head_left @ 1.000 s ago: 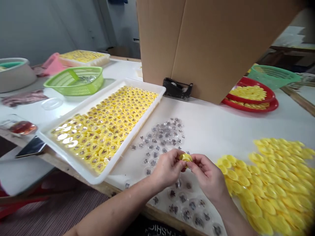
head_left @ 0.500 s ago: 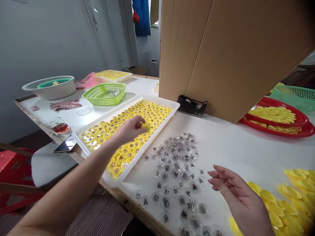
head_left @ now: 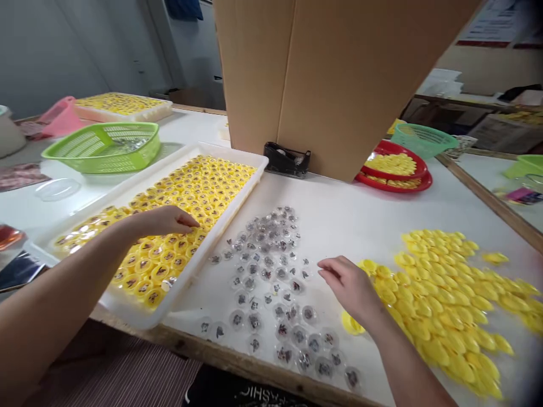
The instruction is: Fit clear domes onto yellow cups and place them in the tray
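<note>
My left hand (head_left: 172, 219) reaches over the white tray (head_left: 169, 304), its fingers bent down onto the rows of round yellow pieces with printed pictures (head_left: 199, 186). Whatever may be between those fingertips is hidden. Right of the tray, clear discs with small printed figures (head_left: 268, 243) lie scattered on the white table. My right hand (head_left: 350, 282) hovers at the right edge of these discs, thumb and fingers close together; I cannot make out anything in them. Beside it spreads a large heap of plain yellow pieces (head_left: 445, 305).
A cardboard sheet (head_left: 322, 85) stands upright behind, with a black tape dispenser (head_left: 287, 160) at its foot. Red plates (head_left: 419, 167) with yellow pieces are at the back right. A green basket (head_left: 102, 150) and another filled tray (head_left: 123, 107) sit at the back left.
The view has turned right. My left hand has lowered a yellow piece into the tray, where it no longer shows apart from the others. My right hand's fingers have drawn together.
</note>
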The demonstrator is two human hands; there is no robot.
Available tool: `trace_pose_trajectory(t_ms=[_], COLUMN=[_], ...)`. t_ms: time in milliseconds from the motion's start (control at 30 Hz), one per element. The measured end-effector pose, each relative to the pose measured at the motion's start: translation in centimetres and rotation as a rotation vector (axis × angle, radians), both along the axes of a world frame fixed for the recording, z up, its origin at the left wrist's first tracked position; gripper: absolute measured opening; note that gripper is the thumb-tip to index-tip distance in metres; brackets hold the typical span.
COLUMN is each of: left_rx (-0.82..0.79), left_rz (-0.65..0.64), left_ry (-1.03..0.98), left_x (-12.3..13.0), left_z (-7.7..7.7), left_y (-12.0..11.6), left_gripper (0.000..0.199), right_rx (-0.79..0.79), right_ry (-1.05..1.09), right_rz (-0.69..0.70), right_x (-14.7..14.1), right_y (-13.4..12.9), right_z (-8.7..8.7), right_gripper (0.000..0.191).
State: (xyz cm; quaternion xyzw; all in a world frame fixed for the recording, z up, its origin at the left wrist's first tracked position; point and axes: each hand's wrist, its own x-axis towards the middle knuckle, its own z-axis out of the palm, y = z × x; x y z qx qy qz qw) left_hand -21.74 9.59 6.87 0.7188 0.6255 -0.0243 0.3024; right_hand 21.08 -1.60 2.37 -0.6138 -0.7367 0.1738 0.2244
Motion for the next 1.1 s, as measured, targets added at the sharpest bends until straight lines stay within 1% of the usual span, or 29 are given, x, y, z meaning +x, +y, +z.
trace_pose_trajectory(t_ms=[67, 100, 167, 200, 267, 300, 367, 400, 433, 500, 600, 633, 667, 700, 800, 833, 900, 933, 1000, 1100], left_rx=[0.066, 0.115, 0.239, 0.308, 0.445, 0.503, 0.581, 0.598, 0.599, 0.567, 0.507, 0.487, 0.460, 0.424, 0.298, 0.271, 0.265, 0.279, 0.305, 0.315], left_rz=[-0.008, -0.001, 0.027, 0.047, 0.080, 0.076, 0.035, 0.001, -0.037, -0.092, -0.125, -0.131, -0.141, -0.158, -0.251, -0.284, -0.335, -0.352, -0.371, -0.359], left_ry=[0.096, 0.155, 0.228, 0.226, 0.147, 0.086, -0.039, -0.100, -0.158, -0.261, -0.388, -0.420, -0.441, -0.451, -0.451, -0.443, -0.418, -0.399, -0.368, -0.358], left_x=[0.3, 0.6, 1.7, 2.5, 4.6, 5.9, 8.7, 10.1, 11.6, 14.2, 18.0, 19.2, 20.4, 21.7, 25.5, 26.8, 29.1, 30.2, 31.9, 33.5], left_z=[0.5, 0.9, 2.2, 2.9, 4.4, 5.0, 5.6, 5.5, 5.2, 4.1, 2.0, 1.2, 0.5, -0.1, -2.0, -2.7, -3.9, -4.5, -5.5, -6.7], left_y=[-0.3, -0.6, -1.7, -2.4, -3.8, -4.6, -5.7, -6.1, -6.4, -6.7, -6.9, -7.0, -7.1, -7.4, -8.4, -8.8, -9.5, -9.8, -10.1, -10.1], left_gripper=[0.037, 0.036, 0.036, 0.037, 0.036, 0.035, 0.030, 0.028, 0.026, 0.024, 0.020, 0.019, 0.018, 0.017, 0.017, 0.019, 0.028, 0.032, 0.036, 0.031], right_rx=[-0.002, -0.015, -0.039, -0.046, -0.052, -0.051, -0.043, -0.038, -0.031, -0.021, -0.008, -0.023, -0.054, -0.093, -0.183, -0.185, -0.179, -0.178, -0.170, -0.163], right_ry=[-0.168, -0.213, -0.241, -0.251, -0.262, -0.262, -0.256, -0.250, -0.240, -0.208, -0.141, -0.065, 0.066, 0.251, 0.930, 1.094, 1.303, 1.361, 1.402, 1.377], right_rz=[0.065, 0.087, 0.121, 0.142, 0.179, 0.193, 0.215, 0.225, 0.234, 0.246, 0.228, 0.203, 0.161, 0.104, -0.105, -0.162, -0.244, -0.273, -0.309, -0.308], right_x=[-0.5, -0.8, -1.2, -1.3, -1.4, -1.5, -1.6, -1.6, -1.7, -1.9, -1.7, -1.3, -0.8, 0.0, 2.9, 3.9, 5.5, 6.1, 6.6, 6.5], right_y=[0.4, 0.5, 0.7, 0.8, 0.8, 0.8, 0.7, 0.6, 0.4, -0.1, -1.2, -1.5, -1.9, -2.2, -2.9, -3.0, -3.2, -3.3, -3.5, -3.8], right_z=[-0.1, -0.2, -0.5, -0.7, -1.3, -1.5, -2.0, -2.2, -2.2, -1.9, -0.6, 0.0, 0.7, 1.3, 2.7, 3.0, 3.3, 3.3, 3.2, 2.8], right_gripper=[0.016, 0.017, 0.018, 0.017, 0.011, 0.009, 0.015, 0.019, 0.021, 0.021, 0.017, 0.015, 0.013, 0.011, 0.009, 0.009, 0.010, 0.012, 0.018, 0.024])
